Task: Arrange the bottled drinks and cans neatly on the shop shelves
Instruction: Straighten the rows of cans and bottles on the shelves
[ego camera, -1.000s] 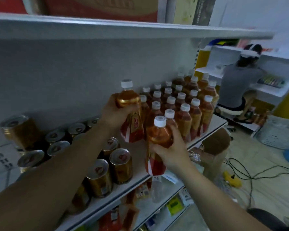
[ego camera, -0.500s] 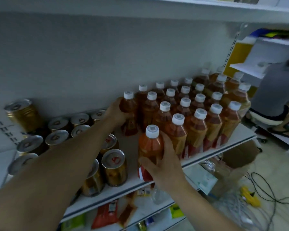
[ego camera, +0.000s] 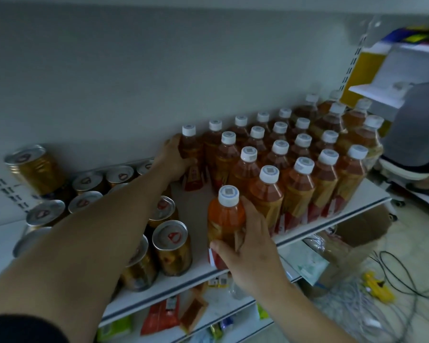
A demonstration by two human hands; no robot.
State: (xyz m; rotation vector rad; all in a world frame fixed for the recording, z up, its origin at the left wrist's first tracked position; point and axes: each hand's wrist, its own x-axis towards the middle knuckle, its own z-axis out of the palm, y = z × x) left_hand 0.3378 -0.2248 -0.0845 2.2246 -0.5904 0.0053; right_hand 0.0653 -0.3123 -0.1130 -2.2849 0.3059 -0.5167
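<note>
Several amber tea bottles with white caps (ego camera: 302,167) stand in rows on the right half of a white shelf (ego camera: 372,194). My left hand (ego camera: 174,157) grips the back-left bottle (ego camera: 192,154), which stands upright against the back wall at the end of the rear row. My right hand (ego camera: 248,241) is wrapped around a front bottle (ego camera: 224,219) standing at the shelf's front edge, just left of the front row. Gold cans with silver lids (ego camera: 171,246) fill the left half of the shelf; my left forearm crosses above them.
A bare strip of shelf lies between cans and bottles. A lower shelf (ego camera: 235,303) holds snack packets. A cardboard box (ego camera: 357,226), yellow plug and tangled cables (ego camera: 377,288) lie on the floor at right. Another person (ego camera: 416,134) crouches at a far shelf.
Both bottles came down from mid-air onto the shelf: the left one went to the back row's end, the right one to the front edge. The view tilted down and closer.
</note>
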